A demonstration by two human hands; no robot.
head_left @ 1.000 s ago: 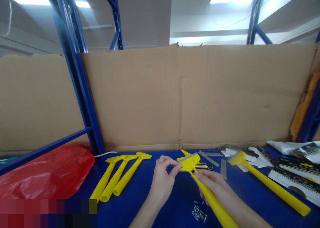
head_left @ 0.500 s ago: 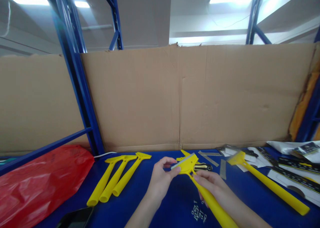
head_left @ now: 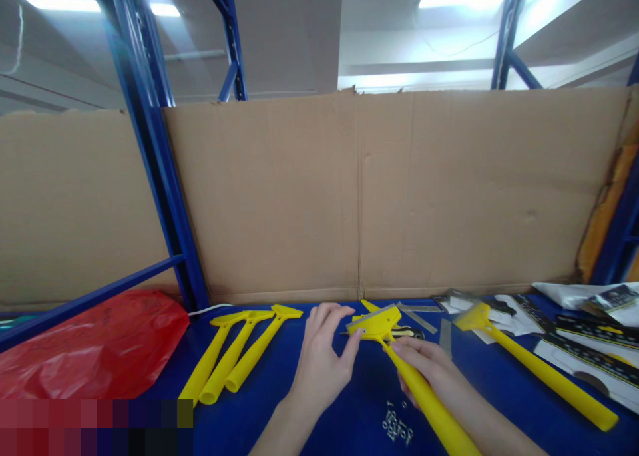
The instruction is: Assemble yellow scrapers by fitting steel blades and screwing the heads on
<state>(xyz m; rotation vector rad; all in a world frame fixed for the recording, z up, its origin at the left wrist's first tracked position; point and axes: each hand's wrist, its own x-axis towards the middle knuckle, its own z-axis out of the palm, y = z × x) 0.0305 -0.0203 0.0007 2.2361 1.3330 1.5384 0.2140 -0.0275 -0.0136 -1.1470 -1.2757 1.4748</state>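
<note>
1. Now the right hand [head_left: 426, 359] holds a long yellow plastic scraper [head_left: 425, 397] by its neck, low in the middle of the frame.
2. A thin grey metal blade [head_left: 371, 317] sits along the top edge of its head.
3. The left hand [head_left: 322, 359] has its thumb and fingers wide apart, right by the head's left end.
4. Small shiny metal nuts and bolts [head_left: 397, 426] lie at the bottom, on the blue table [head_left: 369, 389].

Red bag [head_left: 114, 349] near blue post [head_left: 164, 176]
</note>
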